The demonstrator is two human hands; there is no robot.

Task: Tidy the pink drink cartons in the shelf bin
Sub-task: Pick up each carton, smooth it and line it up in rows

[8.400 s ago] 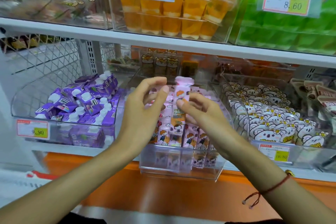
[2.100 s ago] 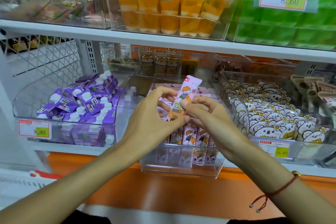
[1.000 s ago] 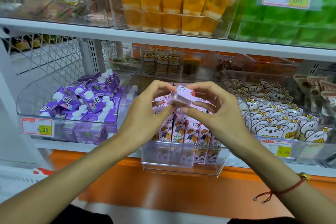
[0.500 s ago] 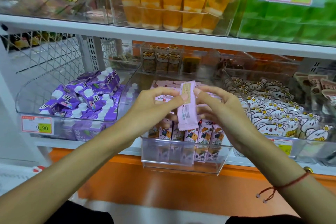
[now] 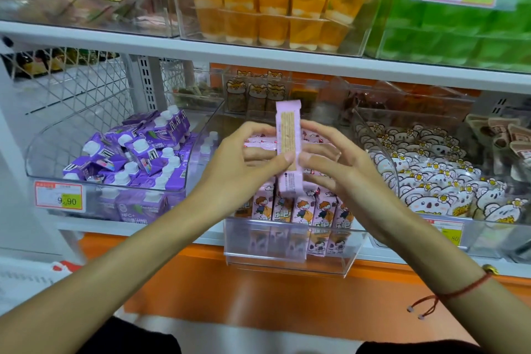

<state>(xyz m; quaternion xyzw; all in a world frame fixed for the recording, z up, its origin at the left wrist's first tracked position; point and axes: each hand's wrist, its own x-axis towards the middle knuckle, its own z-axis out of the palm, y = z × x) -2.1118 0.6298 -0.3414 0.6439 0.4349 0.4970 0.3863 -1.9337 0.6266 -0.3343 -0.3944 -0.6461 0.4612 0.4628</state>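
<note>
A pink drink carton [image 5: 288, 135] stands upright above the clear shelf bin [image 5: 290, 250], its side panel with small print facing me. My left hand [image 5: 244, 164] pinches its left edge with thumb and fingers. My right hand [image 5: 336, 169] presses on its right edge. Below it a row of pink cartons [image 5: 298, 207] with a cartoon child on the front stands upright at the bin's front. More pink cartons [image 5: 258, 142] lie flat further back, partly hidden by my hands.
Purple drink cartons [image 5: 135, 158] fill the clear bin to the left. Bear-faced snack packs [image 5: 431, 178] fill the bin to the right. Orange jelly cups [image 5: 275, 11] and green packs [image 5: 459, 34] sit on the shelf above. An orange ledge [image 5: 258, 290] runs below.
The carton in my hands has been turned from its printed front, through lying end-on, to upright with its side panel toward me, and it has risen slightly in the last half second.
</note>
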